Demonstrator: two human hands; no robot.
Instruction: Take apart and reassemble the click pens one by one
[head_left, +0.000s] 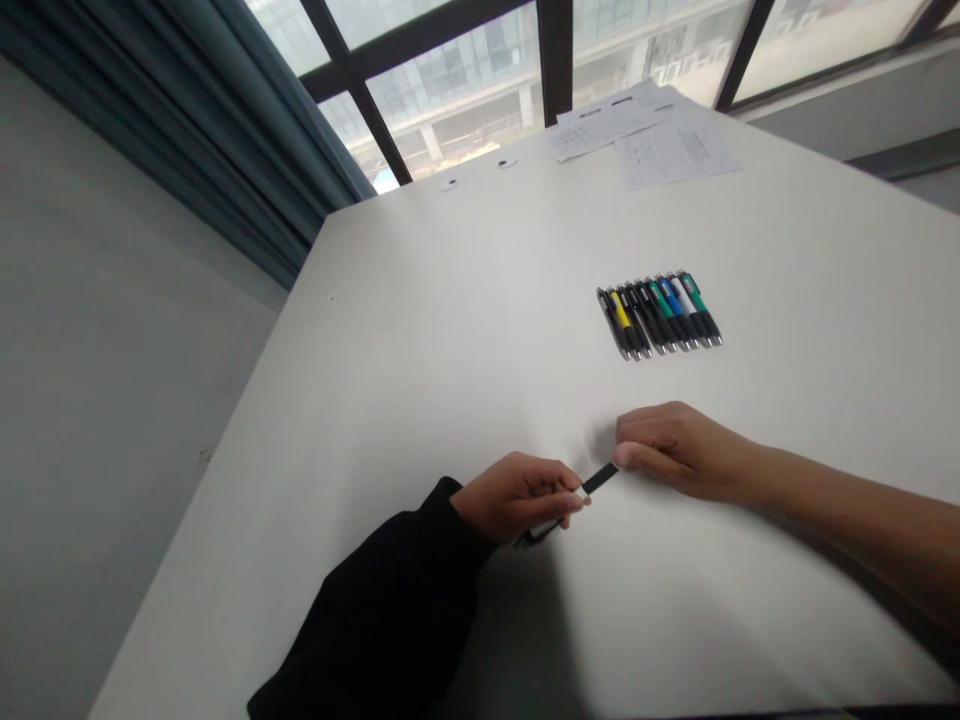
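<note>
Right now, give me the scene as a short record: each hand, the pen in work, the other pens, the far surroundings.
Left hand: closed around the pen
Right hand: thumb and fingers at the pen's dark grip end
Pen: white and black, slanting between both hands
Row of pens: side by side on the white table, beyond the right hand
Papers: far side of the table, near the window
Curtain: blue, left of the window
</note>
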